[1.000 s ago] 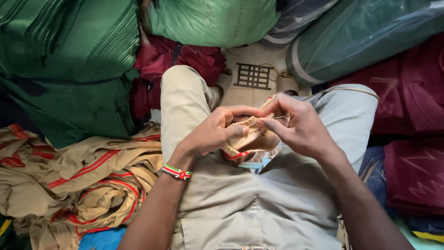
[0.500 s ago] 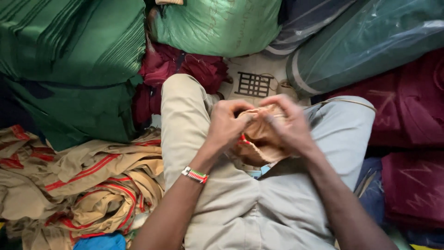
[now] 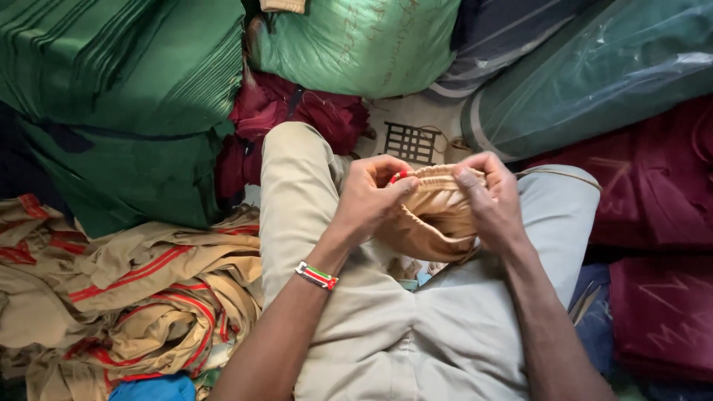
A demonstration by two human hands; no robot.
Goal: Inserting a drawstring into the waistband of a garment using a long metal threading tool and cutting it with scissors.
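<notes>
Gathered up over the lap, a tan garment [image 3: 434, 215] with an elastic edge is being held between both hands. Compared with a second ago, the cloth has been stretched wider and lifted a bit, so the ruffled rim is now pulled taut across the top instead of bunched into a ball. The left hand [image 3: 368, 197] is closed on the rim at one end, where a small red bit [image 3: 397, 177] is pinched under the thumb; the right hand [image 3: 490, 197] is closed on the other end, fingers curled over the edge. A striped wristband [image 3: 317, 275] is worn on the left wrist. Around the legs, the floor is crowded: a pile of tan clothes with red stripes [image 3: 126, 297], green bundles [image 3: 119, 89], maroon cloth [image 3: 297, 111], plastic-wrapped rolls [image 3: 594, 74]. A small metal grate [image 3: 410, 142] can be seen on the floor ahead.
</notes>
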